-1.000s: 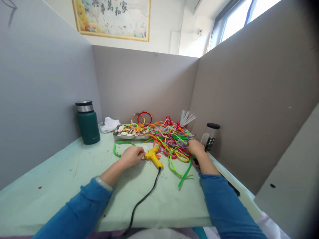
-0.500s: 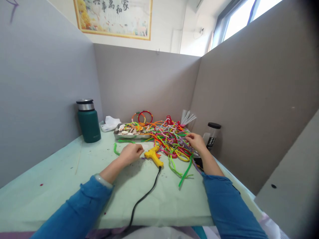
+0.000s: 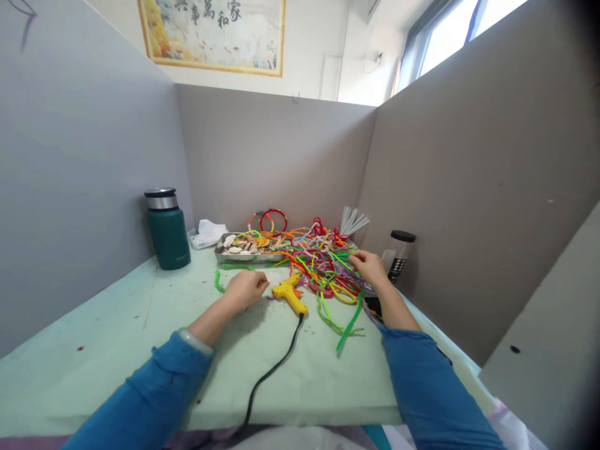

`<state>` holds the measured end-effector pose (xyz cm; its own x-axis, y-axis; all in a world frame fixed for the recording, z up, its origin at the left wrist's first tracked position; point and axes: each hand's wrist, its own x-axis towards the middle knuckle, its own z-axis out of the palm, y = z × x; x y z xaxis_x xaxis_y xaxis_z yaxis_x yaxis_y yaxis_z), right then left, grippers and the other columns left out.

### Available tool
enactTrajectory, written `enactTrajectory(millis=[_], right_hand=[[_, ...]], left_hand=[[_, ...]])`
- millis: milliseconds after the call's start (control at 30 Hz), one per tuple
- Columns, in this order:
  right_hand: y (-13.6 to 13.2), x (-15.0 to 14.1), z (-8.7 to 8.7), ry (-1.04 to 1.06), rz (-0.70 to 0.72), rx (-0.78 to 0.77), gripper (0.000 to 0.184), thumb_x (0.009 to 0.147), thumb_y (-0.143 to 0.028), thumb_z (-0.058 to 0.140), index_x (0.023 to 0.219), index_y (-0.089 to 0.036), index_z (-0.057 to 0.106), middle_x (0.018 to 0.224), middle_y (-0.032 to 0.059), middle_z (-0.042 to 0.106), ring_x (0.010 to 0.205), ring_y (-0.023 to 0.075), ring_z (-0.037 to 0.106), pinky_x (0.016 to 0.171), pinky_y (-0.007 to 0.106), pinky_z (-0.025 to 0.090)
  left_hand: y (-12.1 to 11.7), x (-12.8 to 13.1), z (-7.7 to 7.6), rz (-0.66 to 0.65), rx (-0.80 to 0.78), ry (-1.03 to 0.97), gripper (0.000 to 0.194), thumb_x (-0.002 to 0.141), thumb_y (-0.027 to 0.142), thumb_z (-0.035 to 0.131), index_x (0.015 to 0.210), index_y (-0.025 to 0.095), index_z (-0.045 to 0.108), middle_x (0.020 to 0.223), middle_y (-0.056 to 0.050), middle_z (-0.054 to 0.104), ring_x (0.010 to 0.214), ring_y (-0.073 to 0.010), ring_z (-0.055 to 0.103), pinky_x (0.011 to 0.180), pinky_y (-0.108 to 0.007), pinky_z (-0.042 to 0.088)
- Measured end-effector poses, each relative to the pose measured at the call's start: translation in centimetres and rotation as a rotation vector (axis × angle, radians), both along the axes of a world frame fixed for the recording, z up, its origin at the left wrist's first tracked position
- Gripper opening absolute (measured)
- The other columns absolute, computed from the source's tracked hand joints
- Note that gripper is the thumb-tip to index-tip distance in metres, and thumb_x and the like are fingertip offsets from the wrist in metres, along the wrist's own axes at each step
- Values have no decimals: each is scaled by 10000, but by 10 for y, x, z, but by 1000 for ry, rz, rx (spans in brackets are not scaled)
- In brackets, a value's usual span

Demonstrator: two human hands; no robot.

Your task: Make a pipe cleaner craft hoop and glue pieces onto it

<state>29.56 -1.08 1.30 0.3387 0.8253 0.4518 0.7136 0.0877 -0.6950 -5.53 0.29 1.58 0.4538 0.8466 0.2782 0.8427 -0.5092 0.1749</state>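
My left hand (image 3: 247, 289) is closed in a pinch just left of the yellow hot glue gun (image 3: 291, 295); whatever its fingertips hold is too small to tell. Behind this hand lies a bent green pipe cleaner (image 3: 219, 282), partly covered by it. My right hand (image 3: 369, 267) pinches at the right side of a tangled heap of colourful pipe cleaners (image 3: 323, 259), and a green strand shows at its fingertips. The glue gun rests on the table between both hands, its black cord (image 3: 274, 369) running to the front edge.
Behind the hands stands a metal tray (image 3: 250, 257) of seashells, with two pipe-cleaner rings (image 3: 273, 220) against the partition. White glue sticks (image 3: 352, 221) lean at the back. A green flask (image 3: 167, 231) and white tissue (image 3: 207, 232) are left; a black-lidded bottle (image 3: 400, 255) stands right.
My left hand has shifted very slightly left, away from the glue gun. The right hand stays at the heap, and the glue gun has not moved.
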Motion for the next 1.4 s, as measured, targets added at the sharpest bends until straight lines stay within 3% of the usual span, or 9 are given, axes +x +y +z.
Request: enactTrajectory(millis=[133,233,367,533,700,933,1100,1400], right_hand=[[-6,-26,2,-97,310,-107,267,737,-366,505,765,-142,647,625,8,617,542,115,524,522,216,383],[-8,-53,0,-242,419,-179,235,748,-342,510,765,-158,655,709,11,646,620,118,542,574,216,382],[-6,-81,-7,-574,312,-249,176,753,-291,518,777,-193,661,799,20,667,735,144,573,612,225,358],[-2,-93,-13,-753,159,-341,198,782,-262,467,798,-202,655,836,49,673,779,173,593,584,236,333],[1,-86,-16,-712,22,-303,242,788,-288,453,856,-180,659,841,84,674,765,189,597,593,248,334],[7,-71,-17,-491,-195,-146,274,792,-339,434,815,-168,647,785,67,666,705,178,580,561,251,305],[6,-73,-17,-523,-184,-130,272,795,-351,431,799,-180,643,764,60,659,680,170,562,540,254,275],[3,-80,-18,-590,-35,-226,209,787,-281,452,824,-231,652,840,26,678,758,166,576,580,242,301]], left_hand=[[0,0,-1,0,8,0,311,807,364,408,820,199,672,796,-67,674,684,-168,564,537,-245,281],[-1,1,-2,-2,10,-3,303,803,358,415,817,198,671,804,-68,677,696,-169,567,540,-245,277],[-2,0,1,45,13,-42,298,799,365,431,813,193,674,824,-74,680,722,-170,572,562,-237,297],[6,-13,15,280,163,-276,314,807,389,419,838,206,673,775,-51,674,698,-157,570,587,-226,325],[20,-35,24,386,229,-559,342,804,408,407,849,201,675,736,-26,675,668,-146,571,594,-215,349],[26,-41,22,396,224,-615,308,770,400,439,803,205,676,699,-23,670,645,-149,566,586,-220,349],[24,-38,21,370,213,-600,317,779,415,428,790,211,671,707,-20,669,657,-149,562,577,-222,340],[21,-35,19,361,196,-556,330,784,422,418,813,213,672,731,-18,673,666,-146,560,581,-224,346]])
